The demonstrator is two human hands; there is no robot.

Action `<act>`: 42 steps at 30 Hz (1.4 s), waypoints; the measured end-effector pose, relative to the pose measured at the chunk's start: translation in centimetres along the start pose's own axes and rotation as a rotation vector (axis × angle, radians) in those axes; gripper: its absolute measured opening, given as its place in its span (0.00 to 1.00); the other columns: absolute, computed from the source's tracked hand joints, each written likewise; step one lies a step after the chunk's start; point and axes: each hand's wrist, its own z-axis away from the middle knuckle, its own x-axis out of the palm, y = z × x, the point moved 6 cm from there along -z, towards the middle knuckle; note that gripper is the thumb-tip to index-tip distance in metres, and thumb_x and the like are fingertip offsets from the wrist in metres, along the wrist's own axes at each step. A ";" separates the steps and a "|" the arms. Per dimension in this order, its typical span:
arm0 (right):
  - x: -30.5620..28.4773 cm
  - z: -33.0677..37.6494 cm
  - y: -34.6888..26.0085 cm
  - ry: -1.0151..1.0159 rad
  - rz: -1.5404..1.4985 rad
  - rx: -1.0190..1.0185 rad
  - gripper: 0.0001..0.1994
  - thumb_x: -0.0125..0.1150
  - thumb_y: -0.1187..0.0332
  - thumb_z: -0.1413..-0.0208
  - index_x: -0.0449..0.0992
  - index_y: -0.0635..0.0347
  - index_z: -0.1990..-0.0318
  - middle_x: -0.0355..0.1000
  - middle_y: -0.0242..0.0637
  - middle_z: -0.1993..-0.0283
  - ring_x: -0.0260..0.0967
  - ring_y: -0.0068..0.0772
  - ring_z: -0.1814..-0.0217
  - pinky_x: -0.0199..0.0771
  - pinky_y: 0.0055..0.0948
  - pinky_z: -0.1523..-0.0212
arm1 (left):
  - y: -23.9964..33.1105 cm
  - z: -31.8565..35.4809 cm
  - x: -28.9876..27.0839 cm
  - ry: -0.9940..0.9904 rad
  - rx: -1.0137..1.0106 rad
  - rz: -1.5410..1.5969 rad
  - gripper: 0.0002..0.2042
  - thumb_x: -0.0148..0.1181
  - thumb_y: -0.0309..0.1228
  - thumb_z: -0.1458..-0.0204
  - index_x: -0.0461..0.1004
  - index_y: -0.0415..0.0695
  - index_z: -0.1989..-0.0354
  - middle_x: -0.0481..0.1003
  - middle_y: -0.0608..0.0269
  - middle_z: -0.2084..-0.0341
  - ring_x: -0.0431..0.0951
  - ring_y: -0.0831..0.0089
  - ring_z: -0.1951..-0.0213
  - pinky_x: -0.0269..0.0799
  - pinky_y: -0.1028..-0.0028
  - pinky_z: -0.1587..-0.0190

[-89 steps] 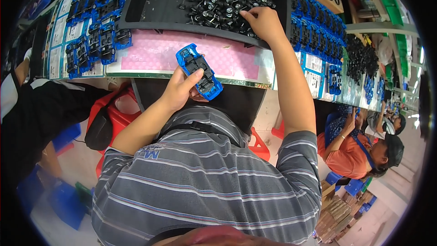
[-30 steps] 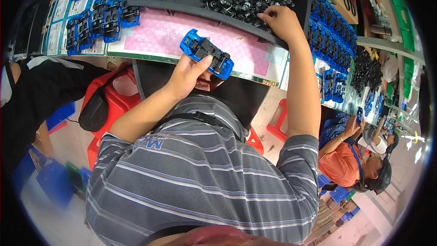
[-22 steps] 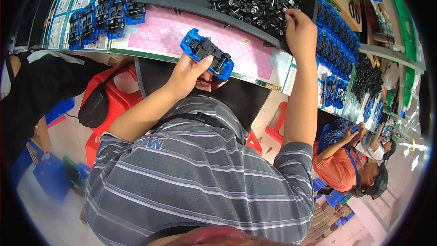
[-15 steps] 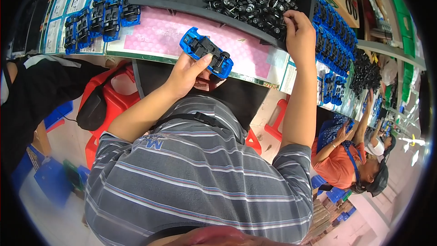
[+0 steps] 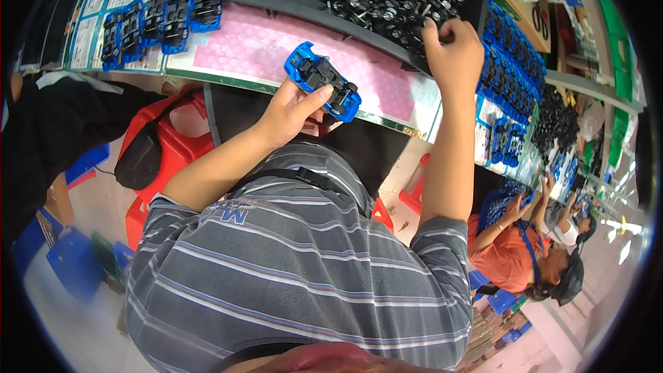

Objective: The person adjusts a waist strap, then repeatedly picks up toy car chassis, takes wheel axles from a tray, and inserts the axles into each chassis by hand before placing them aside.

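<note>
My left hand (image 5: 293, 112) grips a blue toy car (image 5: 321, 83) with its black underside facing up. The thumb presses on the underside, and black wheels show at the car's near right end. Over the right side of a large black tray (image 5: 290, 10) is my right hand (image 5: 454, 55), its fingers curled. Whatever those fingers hold, if anything, is too small to make out. Beside them in the tray lies a heap of small black wheels on metal axles (image 5: 387, 0).
Upturned blue toy cars stand in rows at the left (image 5: 162, 17) and right (image 5: 511, 62) of the tray. Pink bubble wrap (image 5: 255, 45) covers the table before me. A red chair (image 5: 181, 139) is at left; a person in orange (image 5: 507, 252) sits at right.
My right hand has drawn slightly nearer at the tray's edge, its fingers more curled. My left hand still holds the toy car, nearly unmoved. The view has shifted a little.
</note>
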 end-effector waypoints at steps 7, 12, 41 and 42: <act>0.5 6.7 -10.6 -0.425 -0.571 -0.202 0.21 0.71 0.65 0.56 0.74 0.64 0.56 0.72 0.42 0.65 0.72 0.38 0.65 0.75 0.34 0.64 | 0.4 0.1 0.3 -0.055 0.036 -0.037 0.18 0.59 0.35 0.38 0.62 0.44 0.44 0.73 0.67 0.73 0.73 0.83 0.77 0.66 0.83 0.80; 3.2 7.7 -12.1 -0.426 -0.468 -0.250 0.25 0.72 0.59 0.57 0.74 0.66 0.55 0.72 0.49 0.59 0.72 0.54 0.58 0.74 0.42 0.55 | -1.2 -0.3 0.3 -0.114 0.013 -0.135 0.21 0.59 0.34 0.38 0.60 0.46 0.41 0.72 0.68 0.71 0.74 0.82 0.75 0.68 0.81 0.75; 5.0 8.2 -14.0 -0.449 -0.522 -0.214 0.22 0.72 0.65 0.56 0.75 0.70 0.55 0.71 0.50 0.59 0.72 0.52 0.60 0.75 0.40 0.58 | -0.2 0.7 -2.0 -0.114 0.079 -0.100 0.22 0.57 0.31 0.37 0.57 0.45 0.38 0.72 0.66 0.66 0.75 0.78 0.73 0.73 0.77 0.71; 4.8 8.0 -13.9 -0.451 -0.530 -0.220 0.22 0.72 0.65 0.56 0.75 0.70 0.55 0.71 0.50 0.59 0.72 0.52 0.60 0.75 0.40 0.58 | -0.1 0.8 -2.2 -0.116 0.056 -0.069 0.22 0.58 0.31 0.37 0.57 0.45 0.39 0.73 0.65 0.66 0.75 0.78 0.73 0.73 0.77 0.72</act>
